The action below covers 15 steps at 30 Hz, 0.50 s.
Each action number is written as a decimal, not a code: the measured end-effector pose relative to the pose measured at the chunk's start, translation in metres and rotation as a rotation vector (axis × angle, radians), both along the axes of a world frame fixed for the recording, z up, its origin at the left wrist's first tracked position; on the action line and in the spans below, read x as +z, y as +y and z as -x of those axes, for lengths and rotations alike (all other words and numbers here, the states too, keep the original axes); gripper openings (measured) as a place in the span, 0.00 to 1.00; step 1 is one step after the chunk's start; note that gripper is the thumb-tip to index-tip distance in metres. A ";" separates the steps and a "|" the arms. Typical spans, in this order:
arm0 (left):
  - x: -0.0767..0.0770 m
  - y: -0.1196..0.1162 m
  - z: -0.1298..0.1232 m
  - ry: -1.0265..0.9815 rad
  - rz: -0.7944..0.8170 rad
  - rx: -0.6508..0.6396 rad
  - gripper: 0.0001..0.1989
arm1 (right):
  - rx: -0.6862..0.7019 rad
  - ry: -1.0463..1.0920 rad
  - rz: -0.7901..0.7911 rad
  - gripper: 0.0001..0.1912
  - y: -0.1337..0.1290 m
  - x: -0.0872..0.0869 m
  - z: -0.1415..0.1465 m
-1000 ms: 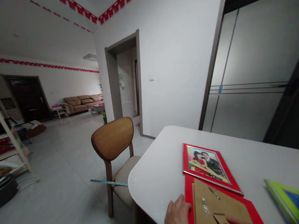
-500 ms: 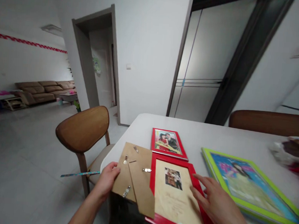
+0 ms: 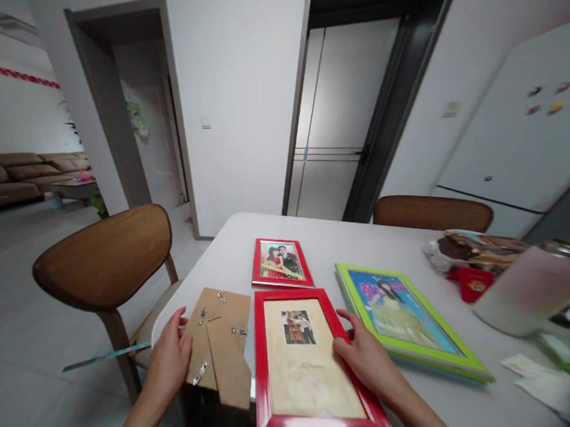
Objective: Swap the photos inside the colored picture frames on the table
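Note:
A large red frame (image 3: 268, 380) lies face up at the table's near edge, with a small photo (image 3: 298, 327) on the cream sheet inside. My right hand (image 3: 367, 360) grips its right side, thumb on top. To the left, a brown backing board (image 3: 226, 339) with metal clips and a stand flap shows its rear side. My left hand (image 3: 170, 354) is at the board's left edge, fingers curled against it. Just behind the large frame lies a smaller red frame (image 3: 257, 263) with a couple's picture. A green frame (image 3: 454, 362) lies to the right of my right hand.
On the white table (image 3: 331, 242), a pink and white container (image 3: 526, 293), a bagged item (image 3: 480, 251), a red item (image 3: 471, 283) and tissues (image 3: 540, 377) stand or lie at right. Wooden chairs are at left (image 3: 103, 254) and behind (image 3: 432, 213).
The view has turned right. The backing board, which overlapped the large red frame's left side, now lies apart from it with a narrow gap. My right hand has closed on the frame's right side.

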<state>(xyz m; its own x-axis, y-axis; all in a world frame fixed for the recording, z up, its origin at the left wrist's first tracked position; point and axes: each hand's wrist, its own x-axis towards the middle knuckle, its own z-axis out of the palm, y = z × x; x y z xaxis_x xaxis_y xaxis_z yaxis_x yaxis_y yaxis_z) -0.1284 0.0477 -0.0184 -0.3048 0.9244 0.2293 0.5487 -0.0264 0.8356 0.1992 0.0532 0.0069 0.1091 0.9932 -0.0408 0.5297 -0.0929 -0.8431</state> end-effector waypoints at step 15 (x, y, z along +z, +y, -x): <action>0.044 -0.050 -0.171 0.293 -0.452 -0.714 0.29 | 0.047 0.721 0.073 0.45 -0.025 0.037 0.013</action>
